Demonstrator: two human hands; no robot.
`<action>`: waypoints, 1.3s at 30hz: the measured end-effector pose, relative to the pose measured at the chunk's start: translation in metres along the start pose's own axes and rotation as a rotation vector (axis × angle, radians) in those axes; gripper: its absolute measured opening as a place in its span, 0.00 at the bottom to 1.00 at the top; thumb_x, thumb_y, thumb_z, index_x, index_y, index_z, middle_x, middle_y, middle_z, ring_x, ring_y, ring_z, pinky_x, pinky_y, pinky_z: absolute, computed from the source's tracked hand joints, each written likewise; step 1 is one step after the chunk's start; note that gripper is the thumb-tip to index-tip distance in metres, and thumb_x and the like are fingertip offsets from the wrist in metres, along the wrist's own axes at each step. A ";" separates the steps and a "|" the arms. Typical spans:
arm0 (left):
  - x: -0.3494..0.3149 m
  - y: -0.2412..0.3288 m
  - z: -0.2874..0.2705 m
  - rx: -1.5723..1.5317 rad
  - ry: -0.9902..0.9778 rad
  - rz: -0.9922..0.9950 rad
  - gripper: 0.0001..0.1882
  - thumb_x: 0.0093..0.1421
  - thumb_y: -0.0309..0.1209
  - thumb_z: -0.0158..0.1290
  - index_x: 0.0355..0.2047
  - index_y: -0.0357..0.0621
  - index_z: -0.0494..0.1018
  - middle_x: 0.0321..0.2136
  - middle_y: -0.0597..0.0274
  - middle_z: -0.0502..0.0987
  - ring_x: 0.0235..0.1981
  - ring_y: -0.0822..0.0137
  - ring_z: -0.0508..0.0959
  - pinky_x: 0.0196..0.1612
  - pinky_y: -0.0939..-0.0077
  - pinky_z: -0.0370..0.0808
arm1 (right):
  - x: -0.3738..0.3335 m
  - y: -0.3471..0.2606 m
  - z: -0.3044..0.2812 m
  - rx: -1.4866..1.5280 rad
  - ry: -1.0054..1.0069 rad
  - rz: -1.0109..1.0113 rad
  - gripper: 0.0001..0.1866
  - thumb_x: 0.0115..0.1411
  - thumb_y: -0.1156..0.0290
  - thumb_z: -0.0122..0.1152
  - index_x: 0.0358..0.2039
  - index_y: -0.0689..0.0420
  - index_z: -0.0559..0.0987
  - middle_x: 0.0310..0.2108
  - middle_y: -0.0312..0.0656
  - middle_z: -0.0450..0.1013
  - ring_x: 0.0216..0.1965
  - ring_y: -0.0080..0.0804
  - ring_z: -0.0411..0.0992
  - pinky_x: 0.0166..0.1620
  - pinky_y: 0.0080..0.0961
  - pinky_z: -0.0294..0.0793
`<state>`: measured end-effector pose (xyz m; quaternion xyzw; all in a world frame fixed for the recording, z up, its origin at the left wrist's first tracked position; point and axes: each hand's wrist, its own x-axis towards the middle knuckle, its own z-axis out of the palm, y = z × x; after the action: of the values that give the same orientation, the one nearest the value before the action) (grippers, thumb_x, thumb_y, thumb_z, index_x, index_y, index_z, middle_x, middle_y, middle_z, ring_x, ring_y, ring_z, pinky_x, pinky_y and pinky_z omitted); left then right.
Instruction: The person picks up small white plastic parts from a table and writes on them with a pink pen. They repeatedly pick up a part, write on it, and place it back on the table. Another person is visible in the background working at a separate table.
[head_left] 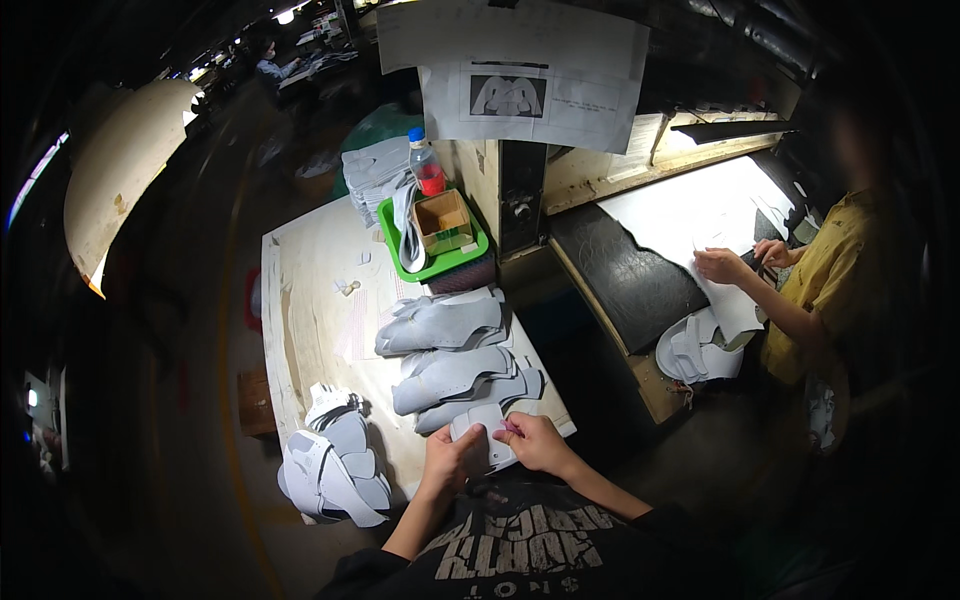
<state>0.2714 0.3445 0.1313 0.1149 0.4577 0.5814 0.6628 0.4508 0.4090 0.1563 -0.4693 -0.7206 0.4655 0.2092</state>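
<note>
The place looks like a workshop on a factory floor: cut pieces (440,323) lie in stacks on a table (312,262), a co-worker (818,285) handles a white sheet (690,197) at a neighbouring bench (603,258), printed papers (590,98) hang above, and another worker (268,66) shows farther back.

The left forearm (410,525) slants up and to the right from the lower edge, and the right forearm (608,490) slants up and to the left. The left hand (450,460) and right hand (537,445) are close together, both closed in a grip. The left thumb (474,438) points forward; the right hand's fingers (514,428) bend inward, its back facing up.
</note>
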 end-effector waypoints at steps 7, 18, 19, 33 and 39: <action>0.007 0.001 -0.044 0.047 -0.009 -0.046 0.14 0.62 0.27 0.63 0.47 0.37 0.77 0.40 0.59 0.83 0.40 0.67 0.82 0.44 0.70 0.78 | 0.004 0.003 0.044 -0.063 -0.013 0.028 0.23 0.62 0.51 0.67 0.30 0.62 0.77 0.23 0.52 0.77 0.25 0.50 0.76 0.31 0.39 0.73; 0.035 -0.014 -0.115 0.191 -0.133 -0.274 0.15 0.64 0.30 0.63 0.47 0.35 0.77 0.40 0.56 0.83 0.38 0.65 0.83 0.44 0.68 0.80 | 0.048 0.058 0.087 -0.060 -0.597 0.186 0.23 0.64 0.50 0.63 0.40 0.60 0.84 0.28 0.44 0.82 0.28 0.32 0.81 0.35 0.31 0.77; 0.037 -0.016 -0.122 0.252 -0.153 -0.347 0.17 0.64 0.32 0.62 0.49 0.35 0.77 0.41 0.58 0.83 0.40 0.66 0.83 0.44 0.69 0.80 | 0.053 0.063 0.086 -0.173 -0.693 0.164 0.24 0.66 0.49 0.61 0.39 0.61 0.83 0.27 0.41 0.81 0.26 0.28 0.80 0.33 0.28 0.76; 0.073 -0.063 -0.172 0.457 -0.342 -0.544 0.29 0.68 0.44 0.55 0.61 0.39 0.66 0.49 0.56 0.78 0.44 0.61 0.81 0.37 0.59 0.85 | 0.062 0.139 0.099 0.189 -0.951 0.576 0.32 0.65 0.34 0.54 0.34 0.53 0.84 0.24 0.32 0.79 0.17 0.18 0.61 0.21 0.22 0.59; 0.070 -0.059 -0.167 0.469 -0.291 -0.524 0.28 0.67 0.44 0.56 0.59 0.38 0.68 0.46 0.55 0.79 0.42 0.61 0.82 0.35 0.60 0.86 | 0.064 0.136 0.101 0.125 -0.963 0.594 0.31 0.65 0.35 0.54 0.38 0.54 0.85 0.24 0.32 0.80 0.20 0.20 0.64 0.25 0.22 0.62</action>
<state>0.1804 0.3247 -0.0351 0.2238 0.4933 0.2493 0.8027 0.4118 0.4336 -0.0189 -0.3734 -0.5429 0.7075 -0.2555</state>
